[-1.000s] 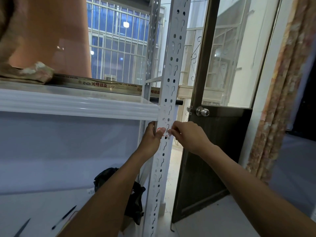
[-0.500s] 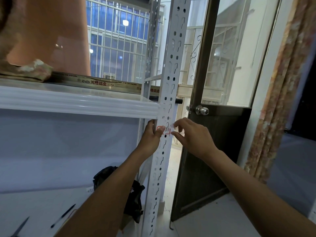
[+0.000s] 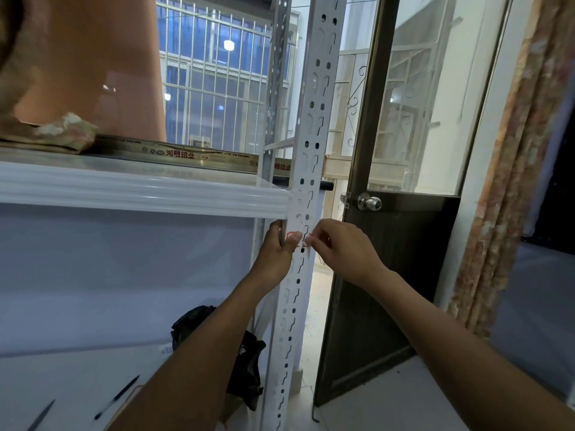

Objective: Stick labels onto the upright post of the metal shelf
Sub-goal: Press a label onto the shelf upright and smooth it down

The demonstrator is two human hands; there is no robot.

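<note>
The red-edged label (image 3: 301,243) lies on the front of the upright post (image 3: 312,119), just under the shelf board (image 3: 140,194). The left hand (image 3: 275,250) grips the post, its thumb flat on the label's left end. The right hand (image 3: 342,250) pinches the right end; half a second ago its fingers were spread and higher.

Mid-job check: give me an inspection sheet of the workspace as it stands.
Surface: shelf, white, meets the post.
Job's things: post, upright, slotted; label, red-edged, on the post just below the shelf.
Clutter: bag and pen on the lower level; printed bar on the shelf.
Grippers: left hand grips the post, thumb on the label; right hand pinches the label's right end.
Cables: nothing seen.
Surroundings: door ajar, right of the post; barred window behind.
</note>
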